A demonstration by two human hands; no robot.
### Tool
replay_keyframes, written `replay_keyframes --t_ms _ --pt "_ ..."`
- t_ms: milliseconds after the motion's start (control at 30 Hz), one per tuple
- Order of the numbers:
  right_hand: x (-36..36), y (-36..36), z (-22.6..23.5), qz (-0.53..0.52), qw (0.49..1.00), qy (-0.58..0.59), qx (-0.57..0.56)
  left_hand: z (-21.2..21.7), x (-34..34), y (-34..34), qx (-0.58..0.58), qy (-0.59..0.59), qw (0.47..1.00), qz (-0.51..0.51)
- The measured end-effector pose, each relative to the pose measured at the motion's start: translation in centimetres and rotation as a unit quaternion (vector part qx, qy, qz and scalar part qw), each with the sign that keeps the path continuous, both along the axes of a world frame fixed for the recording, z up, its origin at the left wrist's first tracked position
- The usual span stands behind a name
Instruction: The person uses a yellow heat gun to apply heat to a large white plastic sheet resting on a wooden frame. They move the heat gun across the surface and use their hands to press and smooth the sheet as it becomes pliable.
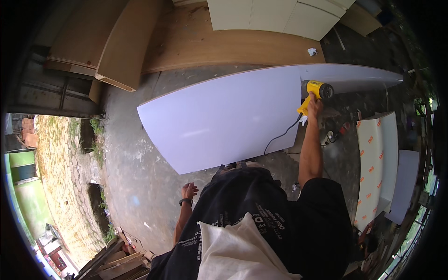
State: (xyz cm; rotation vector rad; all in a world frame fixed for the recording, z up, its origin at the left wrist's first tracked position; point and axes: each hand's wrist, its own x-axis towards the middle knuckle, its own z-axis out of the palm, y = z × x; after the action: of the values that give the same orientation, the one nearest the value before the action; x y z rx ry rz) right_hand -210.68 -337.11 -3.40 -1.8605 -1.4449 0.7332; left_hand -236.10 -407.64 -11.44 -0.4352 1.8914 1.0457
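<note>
R hand (315, 107) is closed round the handle of the yellow gun (318, 88), by the right end of the white board (219, 116). Gun's barrel is set left-right, w/ its nose turned left to the board; if they touch can't be told. Board's long side is laid left-right, so most of it is left of the gun. L hand (189, 190), half open w/ nothing seen in it, is held by the board's near left corner; R is nearer to the gun's end.

Right hand (315, 107) gripping yellow heat gun (317, 87) at right end of white panel (219, 119), dark cord (282, 136) lying across it. Left hand (189, 191) hangs loose above concrete floor (133, 168).
</note>
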Motion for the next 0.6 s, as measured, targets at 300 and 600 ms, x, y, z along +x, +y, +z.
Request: replay_keyframes --t_ms 300,600 --pt "0.7 -2.5 0.2 0.004 0.995 0.094 0.014 -1.8 -1.5 -2.1 -0.017 -0.036 0.998 -0.05" --pt "1.0 -4.6 2.8 0.015 0.98 0.197 -0.023 -2.7 -3.9 5.6 -0.011 -0.015 0.998 -0.054"
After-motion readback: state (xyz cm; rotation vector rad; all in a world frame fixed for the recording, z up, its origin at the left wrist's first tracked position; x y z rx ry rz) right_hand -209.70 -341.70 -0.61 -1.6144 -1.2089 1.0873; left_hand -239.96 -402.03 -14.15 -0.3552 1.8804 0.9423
